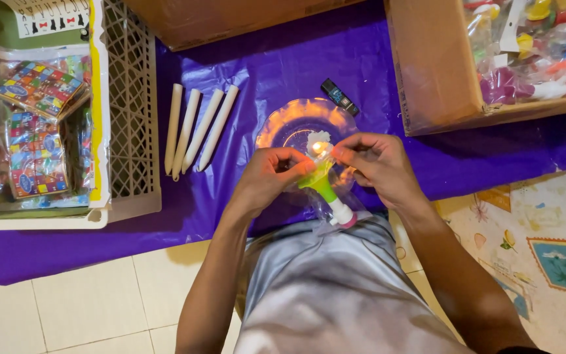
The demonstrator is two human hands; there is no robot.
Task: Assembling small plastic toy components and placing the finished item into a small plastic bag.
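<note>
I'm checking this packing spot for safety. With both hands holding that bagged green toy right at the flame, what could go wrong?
The small flame sits between the left hand and right hand, so fingers could get burned. The green toy's clear plastic bag may melt too far. The purple plastic sheet and brown cardboard box nearby could probably catch fire.

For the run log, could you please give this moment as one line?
left hand: holds green toy | right hand: pinches its bag top | near: four white sticks, black lighter | surface: purple sheet
</note>
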